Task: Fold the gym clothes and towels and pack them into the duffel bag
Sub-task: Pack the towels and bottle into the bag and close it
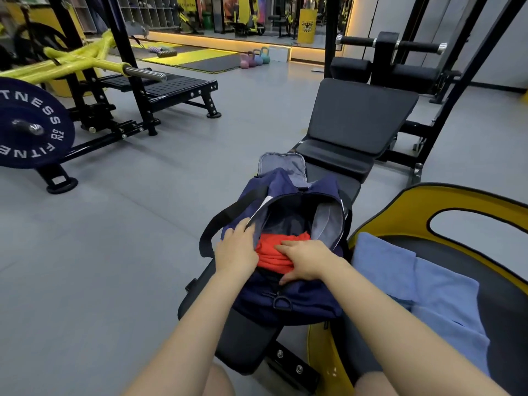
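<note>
A commercial gym floor — a navy weight plate (30, 124) marked "FITNESS" loaded on a yellow lever machine (77, 60), a black padded bench (354, 130), and coloured kettlebells (255, 58) lined up beside foam mats (197, 57). A wall mirror (257, 15) reflects more yellow-and-black equipment across grey rubber flooring (114, 224).

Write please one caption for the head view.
Right hand presses red garment into navy duffel bag; left hand holds its opening.
</note>
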The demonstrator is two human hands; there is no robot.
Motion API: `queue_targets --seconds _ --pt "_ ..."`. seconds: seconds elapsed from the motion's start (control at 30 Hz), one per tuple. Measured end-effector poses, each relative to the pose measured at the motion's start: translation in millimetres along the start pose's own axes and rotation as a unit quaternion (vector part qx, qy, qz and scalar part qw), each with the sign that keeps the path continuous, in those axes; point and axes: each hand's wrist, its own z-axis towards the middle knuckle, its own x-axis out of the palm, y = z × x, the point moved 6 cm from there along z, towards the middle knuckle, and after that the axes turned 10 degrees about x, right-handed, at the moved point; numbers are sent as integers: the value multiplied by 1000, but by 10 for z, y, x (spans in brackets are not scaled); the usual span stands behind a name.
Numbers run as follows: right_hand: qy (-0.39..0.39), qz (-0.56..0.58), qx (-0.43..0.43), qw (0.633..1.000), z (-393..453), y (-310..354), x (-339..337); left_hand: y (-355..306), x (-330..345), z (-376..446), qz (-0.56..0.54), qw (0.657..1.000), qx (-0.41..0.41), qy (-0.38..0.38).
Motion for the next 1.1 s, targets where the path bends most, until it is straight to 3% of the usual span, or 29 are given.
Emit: queue_targets --seconds 0.07,0.23,0.33,0.43,0.53,0.63,0.7,0.77,0.83,0.9,0.93,0.97,1.1 --pt "-49 -27 7 998 -34 39 -9 52 23 -99 24 999 -9 -23" --pt "-117 -69 -23 991 -232 145 -131 95 92 -232 -78 997 -11 0" --pt "-190 -92 -89 973 -435 239 -233 88 -62 -210 -56 998 16 -25" --pt "-202 -141 -146 958 -600 362 -99 89 -143 -227 -12 999 18 -25" --pt "-104 -60 -178 977 -621 325 142 66 -90 -254 14 999 33 -16" --pt "51 -30 -161 985 -621 220 420 69 16 -305 23 999 42 -2" --pt "77 -14 -161 984 -646 188 545 53 98 -348 10 999 36 6" --pt "52 24 -159 986 -642 167 609 -18 152 -393 -27 1000 9 4" --pt "-3 102 -134 986 -616 133 577 -128 265 -412 -49 999 -5 18" --pt "-132 193 -85 969 -608 42 389 -233 413 -419 -13 998 6 60" --pt "-189 204 -48 959 -605 -33 326 -251 464 -420 4 997 9 71" --pt "-193 184 -8 964 -597 -99 320 -247 491 -417 14 997 8 73" --pt "13 46 120 992 -577 -278 600 -141 582 -436 11 998 10 58"
